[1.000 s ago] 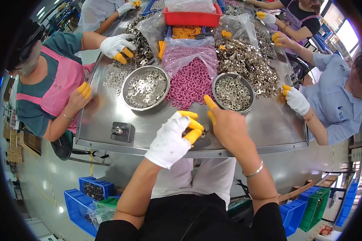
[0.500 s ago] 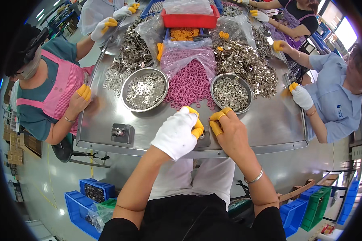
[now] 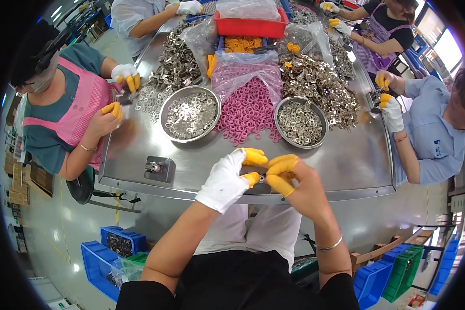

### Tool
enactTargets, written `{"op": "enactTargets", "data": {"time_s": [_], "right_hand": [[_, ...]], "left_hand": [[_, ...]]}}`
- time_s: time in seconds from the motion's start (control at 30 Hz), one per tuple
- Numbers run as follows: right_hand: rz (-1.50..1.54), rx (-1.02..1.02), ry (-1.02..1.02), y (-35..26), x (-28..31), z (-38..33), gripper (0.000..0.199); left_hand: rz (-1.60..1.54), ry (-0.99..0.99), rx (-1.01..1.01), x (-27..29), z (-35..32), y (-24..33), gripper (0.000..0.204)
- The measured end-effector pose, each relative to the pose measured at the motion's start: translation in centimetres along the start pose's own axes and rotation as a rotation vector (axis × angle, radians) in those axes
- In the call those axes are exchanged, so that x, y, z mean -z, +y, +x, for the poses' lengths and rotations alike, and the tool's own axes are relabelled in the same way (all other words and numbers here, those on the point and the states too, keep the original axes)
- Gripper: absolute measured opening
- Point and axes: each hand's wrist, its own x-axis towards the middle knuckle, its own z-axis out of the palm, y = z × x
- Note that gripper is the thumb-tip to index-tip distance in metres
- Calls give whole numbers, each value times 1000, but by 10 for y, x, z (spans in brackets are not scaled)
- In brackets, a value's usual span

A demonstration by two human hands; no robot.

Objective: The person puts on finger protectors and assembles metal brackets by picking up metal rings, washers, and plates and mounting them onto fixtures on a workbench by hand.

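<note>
Centrally, metal fitting, between yellow-capped fingers

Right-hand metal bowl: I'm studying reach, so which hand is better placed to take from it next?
Probably the right hand: it is nearer the bowl, while the left hand sits farther off to the left.

Gleams as smooth metal across the tabletop, as glossy plastic on the red tray at twelve o'clock; looks like matt cloth on the gloved left hand.

head — fisheye (left of two) | looks down | near, above hands
</note>
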Motion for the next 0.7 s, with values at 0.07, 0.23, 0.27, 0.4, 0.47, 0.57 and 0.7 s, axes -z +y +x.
{"op": "enactTargets", "data": {"time_s": [0.07,0.23,0.27,0.4,0.47,0.57,0.7], "right_hand": [[-56,16,-31,-5,-11,1,20],[-229,339,61,-16,-23,3,21],[-273,444,97,-16,-25,3,21],[-512,566,119,0,-33,4,25],[-607,605,167,7,-27,0,26],[-835,492,405,6,10,-1,26],[-995,484,454,23,33,18,21]], "left_hand": [[-78,27,35,4,-6,9,37],[303,315,-270,9,-31,-16,37],[447,406,-373,9,-34,-19,37],[977,617,-495,12,-38,-4,34],[1272,789,-468,30,-39,-3,32],[1453,1036,-182,109,-59,-25,30],[1147,919,2,117,-63,-22,25]]}}
